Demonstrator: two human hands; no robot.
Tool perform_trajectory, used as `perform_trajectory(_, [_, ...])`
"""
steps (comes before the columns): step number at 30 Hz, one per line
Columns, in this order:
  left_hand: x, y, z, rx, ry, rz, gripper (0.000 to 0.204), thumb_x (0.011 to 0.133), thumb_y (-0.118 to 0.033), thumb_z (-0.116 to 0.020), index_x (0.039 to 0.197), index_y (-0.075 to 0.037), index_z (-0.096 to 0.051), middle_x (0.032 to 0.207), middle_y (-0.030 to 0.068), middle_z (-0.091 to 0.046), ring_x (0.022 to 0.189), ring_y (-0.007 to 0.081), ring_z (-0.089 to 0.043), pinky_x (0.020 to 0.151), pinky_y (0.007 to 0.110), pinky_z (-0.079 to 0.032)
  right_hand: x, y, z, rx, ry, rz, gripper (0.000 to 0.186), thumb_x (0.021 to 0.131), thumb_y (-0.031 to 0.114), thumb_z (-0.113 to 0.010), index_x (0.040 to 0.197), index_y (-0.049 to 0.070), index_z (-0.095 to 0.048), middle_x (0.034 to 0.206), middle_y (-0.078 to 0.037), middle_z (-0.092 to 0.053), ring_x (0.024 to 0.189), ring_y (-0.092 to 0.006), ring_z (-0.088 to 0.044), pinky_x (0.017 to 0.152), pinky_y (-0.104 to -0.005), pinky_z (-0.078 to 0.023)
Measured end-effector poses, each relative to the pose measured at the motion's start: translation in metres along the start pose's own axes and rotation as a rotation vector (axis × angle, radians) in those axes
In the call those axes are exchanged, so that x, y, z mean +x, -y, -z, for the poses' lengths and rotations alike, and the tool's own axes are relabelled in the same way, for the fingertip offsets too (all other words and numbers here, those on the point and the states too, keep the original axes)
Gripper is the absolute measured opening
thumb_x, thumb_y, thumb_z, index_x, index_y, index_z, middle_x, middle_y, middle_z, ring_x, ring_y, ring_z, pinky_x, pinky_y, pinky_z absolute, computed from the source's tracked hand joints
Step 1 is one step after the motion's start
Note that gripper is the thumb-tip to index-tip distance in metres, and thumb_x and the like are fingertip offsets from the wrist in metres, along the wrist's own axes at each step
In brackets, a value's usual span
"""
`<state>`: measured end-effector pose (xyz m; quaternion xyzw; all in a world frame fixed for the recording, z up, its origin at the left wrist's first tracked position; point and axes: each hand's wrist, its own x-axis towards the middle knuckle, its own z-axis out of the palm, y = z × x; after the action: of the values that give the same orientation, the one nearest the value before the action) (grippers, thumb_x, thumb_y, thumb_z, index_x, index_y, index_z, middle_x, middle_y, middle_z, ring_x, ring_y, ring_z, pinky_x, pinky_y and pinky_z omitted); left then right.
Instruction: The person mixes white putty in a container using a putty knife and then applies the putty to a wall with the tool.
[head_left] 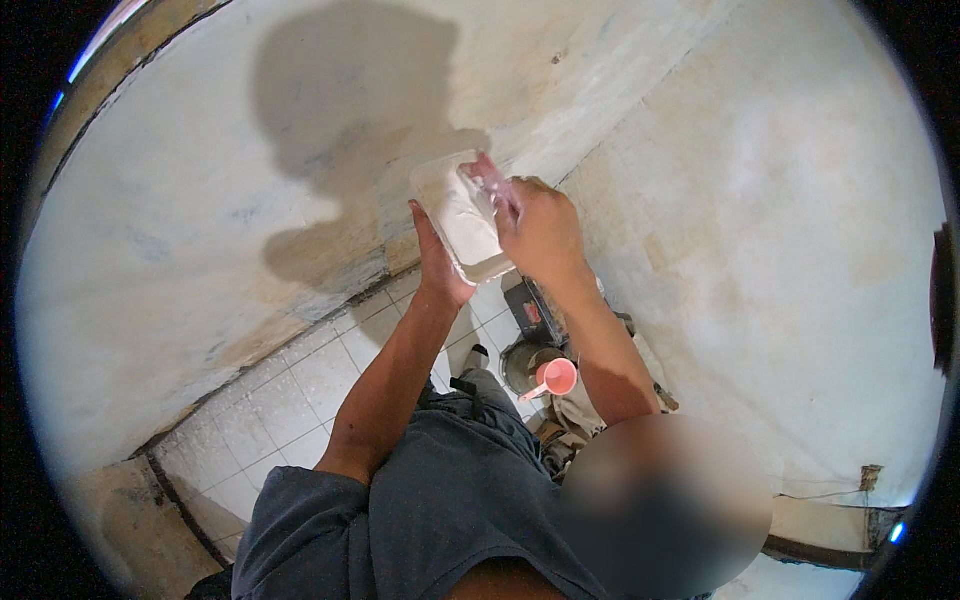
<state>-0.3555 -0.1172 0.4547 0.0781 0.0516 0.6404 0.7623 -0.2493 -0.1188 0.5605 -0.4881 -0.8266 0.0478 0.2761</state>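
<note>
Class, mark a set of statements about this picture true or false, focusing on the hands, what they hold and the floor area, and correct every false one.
1. The left hand holds a shallow tray. True.
2. The tray contains black liquid. False: it contains white material.
3. The right hand grips a pinkish tool. True.
4. A blue watering can appears lower in the picture than the hands. False: a pink dipper appears there.
5. The floor has pale tiles. True.
</note>
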Motion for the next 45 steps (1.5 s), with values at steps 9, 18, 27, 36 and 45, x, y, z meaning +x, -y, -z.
perform_trajectory(9, [-0.002,0.0,-0.004,0.001,-0.081,0.025,0.077,0.092,-0.073,-0.017,0.144,-0.019,-0.035,0.14,0.0052,-0.047,0.131,0.0257,-0.044,0.11,0.044,-0.035,-0.008,0.005,-0.01,0.027,0.035,-0.051,0.013,0.079,0.012,-0.06,0.084,0.0,-0.062,0.079,-0.02,-0.061,0.075,-0.0405,-0.062,0.066,-0.0468,-0.05])
perform_trajectory(18, [0.002,0.003,0.005,-0.043,0.018,0.044,0.066,0.096,-0.065,-0.026,0.141,-0.019,-0.042,0.137,0.0048,-0.05,0.127,0.0259,-0.046,0.108,0.047,-0.036,0.003,-0.008,-0.007,0.08,-0.037,-0.177,0.016,0.079,0.016,-0.062,0.079,0.0,-0.062,0.074,-0.024,-0.063,0.071,-0.0429,-0.062,0.066,-0.0484,-0.05])
perform_trajectory(27, [0.013,0.006,0.043,-0.252,0.416,0.036,0.055,0.099,-0.055,-0.031,0.137,-0.019,-0.046,0.135,0.0043,-0.052,0.126,0.0234,-0.048,0.108,0.044,-0.036,-0.001,-0.004,-0.022,0.196,0.034,-0.109,0.019,0.078,0.017,-0.062,0.081,-0.001,-0.062,0.073,-0.024,-0.061,0.071,-0.0435,-0.061,0.067,-0.0474,-0.049])
perform_trajectory(36, [0.001,-0.001,0.008,-0.108,0.072,0.027,0.058,0.095,-0.057,-0.038,0.135,-0.015,-0.049,0.133,0.0044,-0.055,0.12,0.0255,-0.054,0.104,0.044,-0.041,0.017,-0.032,-0.009,0.109,-0.005,-0.224,0.014,0.079,0.012,-0.061,0.086,0.0,-0.065,0.076,-0.023,-0.063,0.071,-0.0418,-0.062,0.066,-0.046,-0.049])
perform_trajectory(45, [0.009,-0.002,0.016,-0.105,-0.075,0.04,0.071,0.095,-0.068,-0.021,0.142,-0.018,-0.04,0.137,0.0056,-0.051,0.124,0.0275,-0.05,0.107,0.044,-0.038,0.006,-0.024,-0.03,-0.047,0.043,-0.11,0.011,0.08,0.01,-0.061,0.082,-0.001,-0.06,0.08,-0.022,-0.062,0.075,-0.0425,-0.061,0.068,-0.0499,-0.049])
